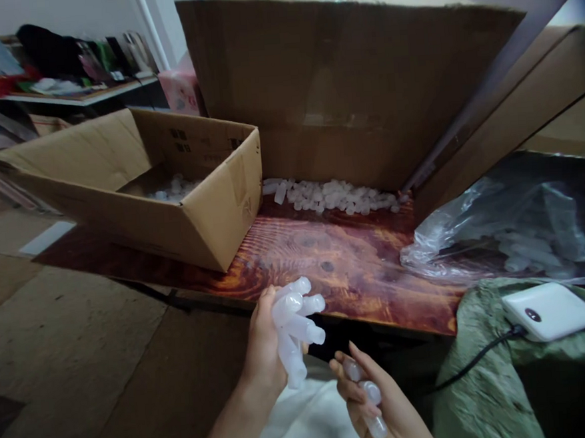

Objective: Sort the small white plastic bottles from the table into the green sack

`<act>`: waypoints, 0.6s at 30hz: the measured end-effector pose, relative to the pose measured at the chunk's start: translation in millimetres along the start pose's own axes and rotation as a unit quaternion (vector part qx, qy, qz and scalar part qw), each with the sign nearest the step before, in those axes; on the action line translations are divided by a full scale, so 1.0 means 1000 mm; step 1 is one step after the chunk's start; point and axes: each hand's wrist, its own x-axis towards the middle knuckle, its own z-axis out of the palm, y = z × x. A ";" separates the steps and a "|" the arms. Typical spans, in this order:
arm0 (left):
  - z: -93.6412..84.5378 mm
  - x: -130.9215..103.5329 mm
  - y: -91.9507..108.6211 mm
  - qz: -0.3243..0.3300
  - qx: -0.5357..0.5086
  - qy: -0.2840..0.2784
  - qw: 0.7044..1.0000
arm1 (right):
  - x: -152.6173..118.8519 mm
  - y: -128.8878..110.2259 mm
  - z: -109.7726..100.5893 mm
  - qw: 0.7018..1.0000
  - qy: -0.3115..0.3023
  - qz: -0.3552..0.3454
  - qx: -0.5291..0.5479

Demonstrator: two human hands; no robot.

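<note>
My left hand (264, 344) is closed around a bunch of several small translucent white plastic bottles (294, 322), their necks pointing in different directions. Close by on the right, my right hand (368, 400) has curled fingers around a few more of these small bottles (371, 394). Both hands are held in front of the table's near edge, above my lap. On the wooden table (319, 244), a heap of loose white plastic pieces (338, 196) lies along the foot of a large cardboard box (353, 88).
An open cardboard box (221, 204) on the left holds some white pieces. To the right, a clear plastic bag (474, 233) contains similar bottles. A white power bank (552, 311) with a black cable rests on green fabric (488, 365). A cluttered desk (78, 97) stands behind.
</note>
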 end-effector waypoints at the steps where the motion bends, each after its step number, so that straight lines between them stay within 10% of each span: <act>1: -0.001 0.000 0.000 0.003 0.004 0.003 1.000 | 0.001 0.003 -0.002 1.000 0.002 0.026 0.014; 5: -0.007 0.000 -0.002 0.028 0.025 0.030 0.999 | 0.000 0.015 -0.008 0.997 0.063 0.045 0.016; 11: -0.011 -0.001 -0.006 0.037 0.059 0.022 0.997 | -0.005 0.026 -0.006 0.978 0.033 -0.122 -0.168; 18: 0.001 -0.009 -0.005 0.092 0.069 0.092 0.989 | -0.026 0.015 0.021 0.791 0.056 -0.395 -0.464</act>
